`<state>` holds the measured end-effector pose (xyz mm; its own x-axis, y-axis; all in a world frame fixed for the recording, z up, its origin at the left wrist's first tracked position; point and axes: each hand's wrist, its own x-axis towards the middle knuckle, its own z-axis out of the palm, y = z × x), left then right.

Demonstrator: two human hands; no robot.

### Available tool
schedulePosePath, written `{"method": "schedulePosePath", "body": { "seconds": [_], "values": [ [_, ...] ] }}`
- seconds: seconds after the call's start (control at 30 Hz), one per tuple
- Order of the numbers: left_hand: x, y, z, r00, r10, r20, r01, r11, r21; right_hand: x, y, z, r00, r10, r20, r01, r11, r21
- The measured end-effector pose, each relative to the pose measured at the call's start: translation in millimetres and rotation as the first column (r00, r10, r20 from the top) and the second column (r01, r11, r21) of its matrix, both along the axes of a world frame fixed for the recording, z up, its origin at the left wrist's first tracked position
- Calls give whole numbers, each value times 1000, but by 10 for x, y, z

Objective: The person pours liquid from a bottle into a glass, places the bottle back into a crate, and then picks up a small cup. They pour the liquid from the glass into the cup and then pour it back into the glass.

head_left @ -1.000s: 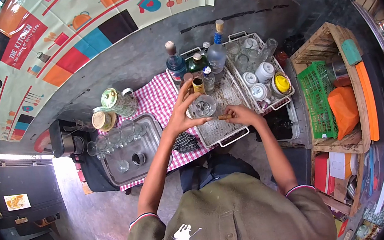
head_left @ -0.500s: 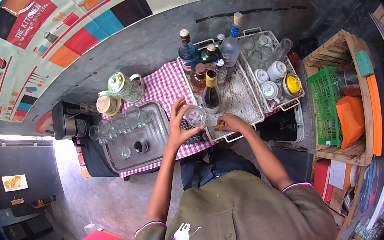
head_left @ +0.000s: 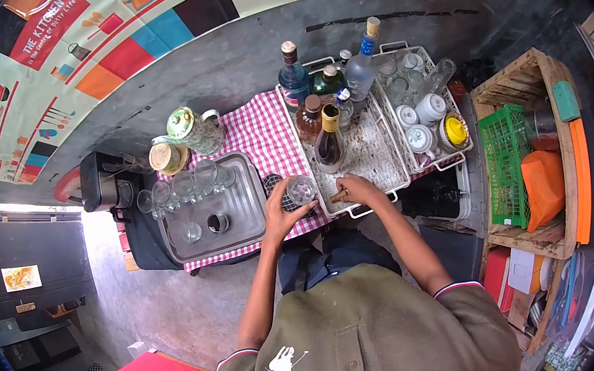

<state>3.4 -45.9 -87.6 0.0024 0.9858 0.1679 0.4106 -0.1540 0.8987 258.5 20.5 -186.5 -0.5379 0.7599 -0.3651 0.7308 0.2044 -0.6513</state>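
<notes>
My left hand (head_left: pixel 282 213) grips a clear drinking glass (head_left: pixel 302 190) from its left side, near the front edge of the checked cloth. My right hand (head_left: pixel 359 189) pinches a small brown cork-like piece (head_left: pixel 340 196) over the front of the white rack tray (head_left: pixel 375 164). Just beyond both hands, a dark bottle with a gold neck (head_left: pixel 328 141) stands upright in that tray. Behind it are a brown bottle (head_left: pixel 309 116), a blue bottle (head_left: pixel 293 83) and a tall clear bottle with a cork (head_left: pixel 360 76).
To the left, a metal tray (head_left: pixel 238 185) holds several stemmed glasses (head_left: pixel 183 185), a small clear glass (head_left: pixel 192 232) and a cup of dark liquid (head_left: pixel 218 223). A floral pitcher (head_left: pixel 195 131) stands behind. At right are a rack of jars (head_left: pixel 420 140) and a wooden crate (head_left: pixel 512 80).
My left hand has lowered the glass slightly, and its fingers have closed in around it. My right hand stays nearly still with the brown piece.
</notes>
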Motion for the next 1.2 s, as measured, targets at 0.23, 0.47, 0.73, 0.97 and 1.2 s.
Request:
{"method": "schedulePosePath", "body": {
  "seconds": [0.23,0.47,0.73,0.97,1.2],
  "values": [
    [44,-11,4,1000,22,17,-21,997,-72,25,21,-72,999,-6,-42,6,1000,-4],
    [47,70,60,999,24,46,-20,997,-76,203,52,123,976,-48,-213,74,991,114],
    [108,235,99,988,93,126,-84,994,-70,-74,319,1170,775,-218,-593,524,747,409],
    [161,317,320,974,106,199,-93,993,-74,-395,539,1243,721,-151,-677,512,774,372],
    [109,284,331,955,159,249,-141,986,-85,-525,636,1212,665,-179,-725,505,823,259]
  ]
}}
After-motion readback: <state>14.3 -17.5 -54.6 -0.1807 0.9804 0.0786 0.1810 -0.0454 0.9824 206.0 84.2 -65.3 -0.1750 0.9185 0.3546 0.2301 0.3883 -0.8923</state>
